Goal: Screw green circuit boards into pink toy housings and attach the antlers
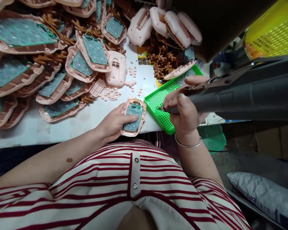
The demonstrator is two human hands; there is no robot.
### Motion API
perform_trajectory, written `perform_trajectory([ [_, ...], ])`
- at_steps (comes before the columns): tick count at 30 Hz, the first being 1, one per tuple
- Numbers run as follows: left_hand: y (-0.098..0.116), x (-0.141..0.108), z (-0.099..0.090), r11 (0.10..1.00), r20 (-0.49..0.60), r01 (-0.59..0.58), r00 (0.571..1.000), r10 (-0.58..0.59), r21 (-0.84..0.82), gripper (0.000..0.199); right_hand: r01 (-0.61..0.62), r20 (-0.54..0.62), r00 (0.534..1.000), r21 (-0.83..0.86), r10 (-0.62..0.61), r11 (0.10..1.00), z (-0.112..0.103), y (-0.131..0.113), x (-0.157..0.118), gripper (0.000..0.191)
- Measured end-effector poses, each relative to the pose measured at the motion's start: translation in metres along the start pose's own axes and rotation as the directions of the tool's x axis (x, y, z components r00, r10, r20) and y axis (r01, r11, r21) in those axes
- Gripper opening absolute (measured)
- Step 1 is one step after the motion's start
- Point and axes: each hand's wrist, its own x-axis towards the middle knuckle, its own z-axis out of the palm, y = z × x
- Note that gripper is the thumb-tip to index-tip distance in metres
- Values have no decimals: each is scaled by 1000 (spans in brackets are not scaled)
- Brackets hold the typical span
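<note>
My left hand (116,123) grips a pink plastic housing (142,123) near the table's front edge, its thumb lying across the green circuit board (135,110) fitted inside. Wrapped in my right hand (186,110) is a dark grey electric screwdriver (230,99), tilted so its bit points left over a green perforated tray (162,119). Small silvery screws (183,78) lie heaped at the tray's far end. Across the tray's back rim rests a pink shell half (180,71). Whether a screw sits on the bit is too small to tell.
Many pink housings with boards (94,51) are piled on the left. Small pink buttons (111,93) lie scattered mid-table beside a face-down shell (116,68). Brown branching pieces (162,59) and closed shells (140,27) are at the back. A yellow basket (273,35) stands upper right.
</note>
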Motion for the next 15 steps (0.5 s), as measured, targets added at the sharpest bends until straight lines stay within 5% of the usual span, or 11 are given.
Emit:
perform_trajectory([
  [5,3,0,2,999,-10,35,999,-35,-16,48,152,-163,982,351,-99,924,11,16,9,37],
  [15,4,0,1,998,8,47,999,-47,-32,47,108,-93,993,409,-77,906,10,21,7,39],
])
